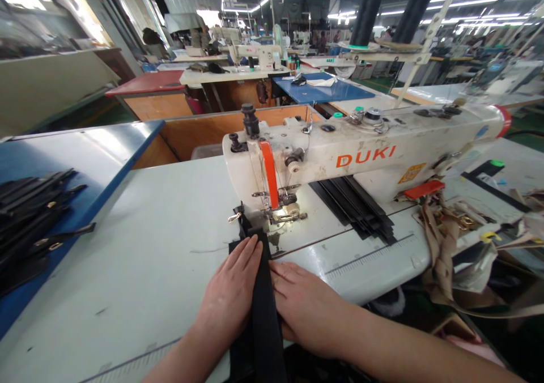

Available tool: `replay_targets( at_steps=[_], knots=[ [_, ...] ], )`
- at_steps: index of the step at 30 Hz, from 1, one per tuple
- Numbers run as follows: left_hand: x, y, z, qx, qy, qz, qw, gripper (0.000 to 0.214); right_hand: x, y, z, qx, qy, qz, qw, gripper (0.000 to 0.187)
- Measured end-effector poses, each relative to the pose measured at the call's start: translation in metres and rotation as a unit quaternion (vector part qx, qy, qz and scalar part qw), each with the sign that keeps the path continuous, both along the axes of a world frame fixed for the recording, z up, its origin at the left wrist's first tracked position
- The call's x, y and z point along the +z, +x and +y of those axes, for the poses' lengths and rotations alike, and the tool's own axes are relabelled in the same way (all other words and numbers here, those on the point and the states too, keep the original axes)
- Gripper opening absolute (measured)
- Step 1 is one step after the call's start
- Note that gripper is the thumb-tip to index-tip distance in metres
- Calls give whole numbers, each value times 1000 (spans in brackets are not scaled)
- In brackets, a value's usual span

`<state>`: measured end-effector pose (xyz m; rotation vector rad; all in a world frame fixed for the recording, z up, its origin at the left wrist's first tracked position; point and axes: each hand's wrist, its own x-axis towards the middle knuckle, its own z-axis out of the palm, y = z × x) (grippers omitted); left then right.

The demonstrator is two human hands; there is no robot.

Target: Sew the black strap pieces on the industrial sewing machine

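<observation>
A black fabric strip (264, 309) runs from the table's near edge up to the needle area of a white DUKI sewing machine (361, 153). My left hand (232, 292) lies flat on the strip's left side, fingers stretched toward the presser foot (285, 216). On the strip's right edge rests my right hand (304, 303), fingers flat and together. A small metal piece (234, 217) sits at the strip's far end, beside the needle.
Black strips (357, 204) lie stacked under the machine arm. A pile of black straps with buckles (32, 218) rests on the blue side table at left. Beige webbing with metal rings (450, 230) hangs at right. Other sewing stations stand behind.
</observation>
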<state>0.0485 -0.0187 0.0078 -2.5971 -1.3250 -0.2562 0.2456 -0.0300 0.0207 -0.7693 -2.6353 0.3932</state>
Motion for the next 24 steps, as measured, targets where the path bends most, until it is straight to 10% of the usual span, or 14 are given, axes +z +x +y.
replay_targets(
  at_steps=[24],
  knots=[
    [12,6,4,7,-27,64,998,48,-10,-2,4,-7,6,-7,1000,38]
  ],
)
